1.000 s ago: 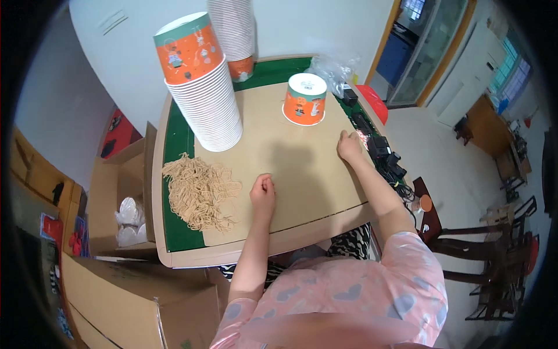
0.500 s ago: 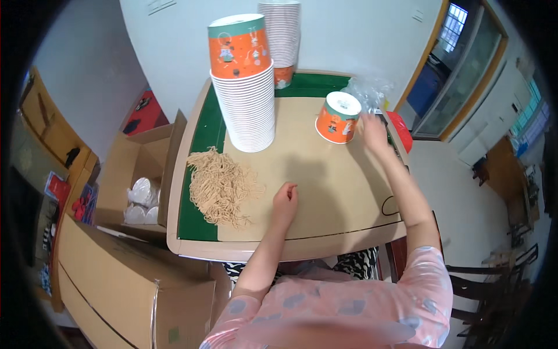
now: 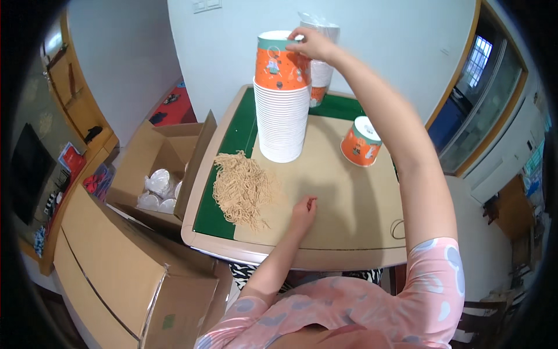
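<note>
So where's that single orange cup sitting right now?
The single orange cup stands upside down on the table's right side, right of the tall cup stack, under the raised right forearm.

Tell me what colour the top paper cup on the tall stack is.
Orange with a pale green rim, top paper cup, head view.

Green-edged table (image 3: 232, 136), brown sheet (image 3: 343, 198), cup stack (image 3: 282, 99), noodle heap (image 3: 241, 189), upturned cup (image 3: 360, 141)

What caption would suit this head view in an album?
Right hand grips the rim of the top cup on a tall stack; left hand rests beside straw-like shreds.
</note>
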Motion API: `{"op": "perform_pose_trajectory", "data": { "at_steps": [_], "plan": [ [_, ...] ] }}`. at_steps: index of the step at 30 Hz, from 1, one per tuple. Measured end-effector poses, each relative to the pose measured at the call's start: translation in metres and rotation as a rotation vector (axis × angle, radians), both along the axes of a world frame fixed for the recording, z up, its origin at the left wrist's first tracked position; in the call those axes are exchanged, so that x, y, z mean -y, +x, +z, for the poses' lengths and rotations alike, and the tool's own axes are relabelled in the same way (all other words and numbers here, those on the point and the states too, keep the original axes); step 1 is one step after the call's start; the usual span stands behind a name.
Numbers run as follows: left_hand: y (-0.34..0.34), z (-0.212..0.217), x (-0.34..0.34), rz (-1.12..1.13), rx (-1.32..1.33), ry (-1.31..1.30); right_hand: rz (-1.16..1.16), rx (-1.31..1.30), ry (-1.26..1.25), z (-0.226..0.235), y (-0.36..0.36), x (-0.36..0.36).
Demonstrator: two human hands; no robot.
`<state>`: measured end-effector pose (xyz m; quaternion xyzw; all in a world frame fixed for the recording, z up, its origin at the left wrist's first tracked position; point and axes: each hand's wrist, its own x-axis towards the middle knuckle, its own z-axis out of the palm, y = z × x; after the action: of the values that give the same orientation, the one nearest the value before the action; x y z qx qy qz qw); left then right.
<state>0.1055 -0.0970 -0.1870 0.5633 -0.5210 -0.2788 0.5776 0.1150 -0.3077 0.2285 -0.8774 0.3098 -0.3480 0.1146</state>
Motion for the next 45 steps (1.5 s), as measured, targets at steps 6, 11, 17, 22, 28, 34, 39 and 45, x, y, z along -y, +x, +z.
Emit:
{"op": "perform_pose_trajectory", "data": {
  "at_steps": [6, 11, 17, 22, 28, 34, 39, 45],
  "plan": [
    [0.005, -0.007, 0.002, -0.034, 0.025, -0.006, -0.029, 0.077, 0.185, 0.011, 0.024, -0.003],
    [0.002, -0.006, -0.003, -0.024, -0.054, 0.109, -0.113, 0.081, -0.026, 0.029, 0.022, 0.004],
    [-0.001, -0.001, 0.0, -0.019, 0.01, 0.051, -0.028, 0.328, -0.169, 0.093, -0.023, 0.006],
    [0.004, 0.004, -0.005, 0.031, 0.045, 0.01, 0.226, 0.657, 0.07, 0.062, -0.102, -0.09],
    [0.013, 0.038, -0.002, -0.028, -0.781, 0.054, 0.041, 0.693, 0.391, -0.18, -0.222, -0.157],
    [0.007, 0.117, -0.076, -0.177, -0.739, 0.237, -0.114, 1.03, 1.325, -0.323, -0.223, -0.255],
    [-0.018, 0.064, -0.078, -0.13, -0.797, 0.087, -0.324, 1.053, 0.797, -0.352, -0.222, -0.278],
    [-0.026, 0.044, -0.068, 0.025, -0.591, 0.342, -0.337, 0.559, 0.536, -0.398, -0.248, -0.262]
  ]
}}
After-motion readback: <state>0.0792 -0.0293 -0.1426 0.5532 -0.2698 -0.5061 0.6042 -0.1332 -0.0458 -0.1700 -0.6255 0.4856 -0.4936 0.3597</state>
